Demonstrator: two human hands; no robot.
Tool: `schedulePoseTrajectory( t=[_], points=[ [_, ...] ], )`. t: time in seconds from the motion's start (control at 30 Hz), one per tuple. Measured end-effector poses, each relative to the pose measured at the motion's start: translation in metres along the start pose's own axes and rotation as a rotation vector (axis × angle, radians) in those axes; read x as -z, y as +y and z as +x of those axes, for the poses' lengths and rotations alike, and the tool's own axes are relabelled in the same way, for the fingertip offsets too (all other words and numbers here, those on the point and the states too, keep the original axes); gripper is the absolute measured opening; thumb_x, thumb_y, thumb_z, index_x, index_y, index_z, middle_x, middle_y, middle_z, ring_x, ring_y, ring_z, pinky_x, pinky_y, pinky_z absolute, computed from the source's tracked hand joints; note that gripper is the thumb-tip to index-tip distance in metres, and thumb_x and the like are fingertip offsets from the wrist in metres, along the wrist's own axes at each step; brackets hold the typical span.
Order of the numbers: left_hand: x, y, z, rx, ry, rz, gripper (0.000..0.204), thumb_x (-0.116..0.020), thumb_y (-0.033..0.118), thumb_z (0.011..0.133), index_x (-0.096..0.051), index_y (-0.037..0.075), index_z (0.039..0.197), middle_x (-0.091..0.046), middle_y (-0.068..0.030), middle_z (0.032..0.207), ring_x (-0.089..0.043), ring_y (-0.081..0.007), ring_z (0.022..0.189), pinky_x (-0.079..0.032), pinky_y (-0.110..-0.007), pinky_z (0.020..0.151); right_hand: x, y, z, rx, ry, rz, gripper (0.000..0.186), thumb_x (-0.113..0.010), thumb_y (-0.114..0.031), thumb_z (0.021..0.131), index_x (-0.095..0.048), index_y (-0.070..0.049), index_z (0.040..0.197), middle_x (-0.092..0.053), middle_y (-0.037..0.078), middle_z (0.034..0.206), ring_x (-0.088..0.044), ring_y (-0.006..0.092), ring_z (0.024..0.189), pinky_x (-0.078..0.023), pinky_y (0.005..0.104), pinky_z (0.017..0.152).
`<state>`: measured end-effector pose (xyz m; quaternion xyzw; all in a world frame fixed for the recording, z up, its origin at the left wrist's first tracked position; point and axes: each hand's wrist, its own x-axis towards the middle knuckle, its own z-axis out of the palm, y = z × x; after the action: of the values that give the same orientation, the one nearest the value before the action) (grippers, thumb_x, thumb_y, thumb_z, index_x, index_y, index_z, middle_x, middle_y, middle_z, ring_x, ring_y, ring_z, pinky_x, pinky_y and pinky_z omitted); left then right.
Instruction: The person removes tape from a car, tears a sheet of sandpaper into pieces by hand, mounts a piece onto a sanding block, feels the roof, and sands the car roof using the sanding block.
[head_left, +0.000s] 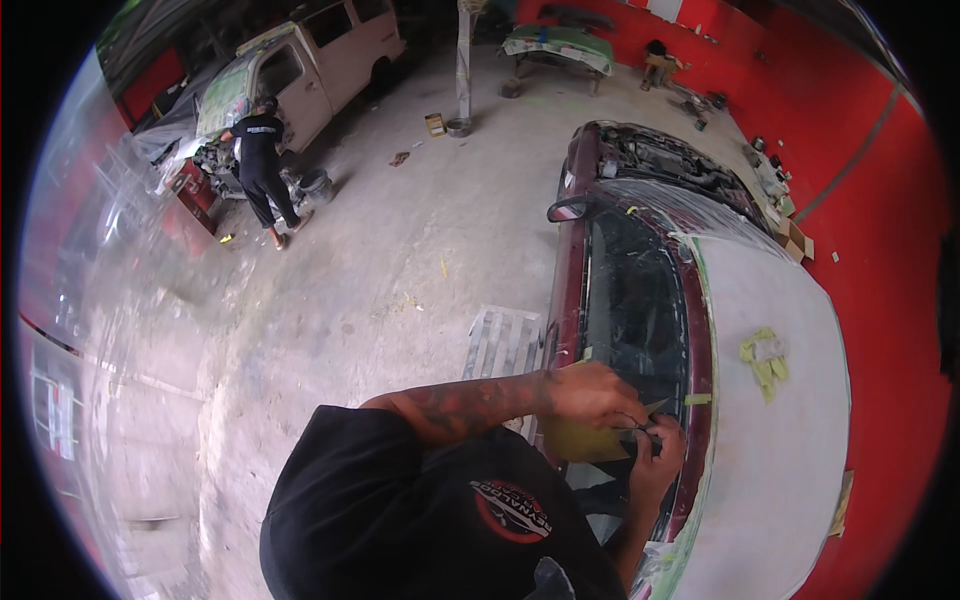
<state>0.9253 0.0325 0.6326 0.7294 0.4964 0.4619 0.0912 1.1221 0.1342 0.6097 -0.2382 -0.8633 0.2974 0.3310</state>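
My left hand (597, 390) reaches in from the left on a tattooed forearm and presses down on a yellow sheet (583, 441) at the lower edge of the dark windscreen (632, 300) of a dark red car (570, 290). Coming up from below, my right hand (656, 458) pinches a small dark thing (648, 430) right at the sheet's edge; what it is I cannot make out. The two hands nearly touch. Pale covering (770, 450) masks the car's roof, with yellow tape scraps (765, 357) lying on it.
A ribbed metal step (505, 340) lies on the concrete floor beside the car. Far left, another person in black (262, 165) bends at a pale van (325, 60), a bucket (316, 185) by them. A pillar (463, 60), a green panel on a stand (558, 45) and red walls (880, 250) enclose the space.
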Motion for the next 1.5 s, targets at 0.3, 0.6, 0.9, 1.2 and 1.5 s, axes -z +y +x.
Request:
schedulePoseTrajectory(
  t=[0.3, 0.6, 0.9, 1.2, 1.5],
  points=[
    [0.017, 0.011, 0.03, -0.214, -0.399, 0.253, 0.014, -0.062, 0.022, 0.085, -0.06, 0.009, 0.091, -0.06, -0.0065, 0.095, -0.065, -0.03, 0.07, -0.051, -0.043, 0.06, 0.033, -0.013, 0.015, -0.051, -0.2, -0.016, 0.019, -0.074, -0.006, 0.07, -0.063, -0.007, 0.085, -0.064, 0.008, 0.096, -0.054, 0.0313, 0.109, -0.039, 0.0446, 0.095],
    [0.012, 0.014, 0.048, -0.154, -0.271, 0.076, 0.008, -0.063, 0.019, 0.084, -0.062, 0.012, 0.087, -0.061, -0.0028, 0.089, -0.064, -0.0281, 0.07, -0.048, -0.042, 0.057, 0.043, -0.018, 0.02, 0.098, -0.112, -0.054, 0.019, -0.077, -0.014, 0.067, -0.063, -0.006, 0.077, -0.057, 0.006, 0.082, -0.05, 0.0273, 0.095, -0.038, 0.041, 0.088],
    [0.007, 0.016, 0.081, -0.252, -0.152, -0.142, 0.007, -0.069, 0.011, 0.079, -0.063, 0.011, 0.082, -0.061, -0.0014, 0.081, -0.063, -0.0261, 0.069, -0.047, -0.039, 0.056, 0.054, -0.006, 0.032, 0.143, 0.057, 0.25, 0.018, -0.076, -0.012, 0.069, -0.062, -0.004, 0.077, -0.051, 0.005, 0.071, -0.048, 0.0253, 0.082, -0.039, 0.0371, 0.076],
    [0.012, 0.01, 0.087, -0.225, -0.27, 0.057, 0.008, -0.067, 0.015, 0.08, -0.063, 0.01, 0.084, -0.063, -0.0023, 0.086, -0.063, -0.0276, 0.071, -0.047, -0.039, 0.057, 0.07, -0.026, 0.039, 0.22, -0.023, -0.265, 0.011, -0.073, -0.008, 0.075, -0.063, -0.004, 0.078, -0.052, 0.006, 0.075, -0.047, 0.0268, 0.087, -0.039, 0.0373, 0.079],
    [-0.005, -0.001, 0.091, -0.198, -0.168, -0.089, 0.017, -0.069, 0.011, 0.084, -0.065, 0.011, 0.101, -0.064, -0.0035, 0.09, -0.066, -0.0233, 0.076, -0.05, -0.034, 0.06, 0.061, 0.017, 0.036, -0.03, -0.057, 0.315, 0.01, -0.069, -0.01, 0.082, -0.061, -0.003, 0.083, -0.055, 0.005, 0.078, -0.049, 0.0207, 0.085, -0.04, 0.0355, 0.081]
  ],
)
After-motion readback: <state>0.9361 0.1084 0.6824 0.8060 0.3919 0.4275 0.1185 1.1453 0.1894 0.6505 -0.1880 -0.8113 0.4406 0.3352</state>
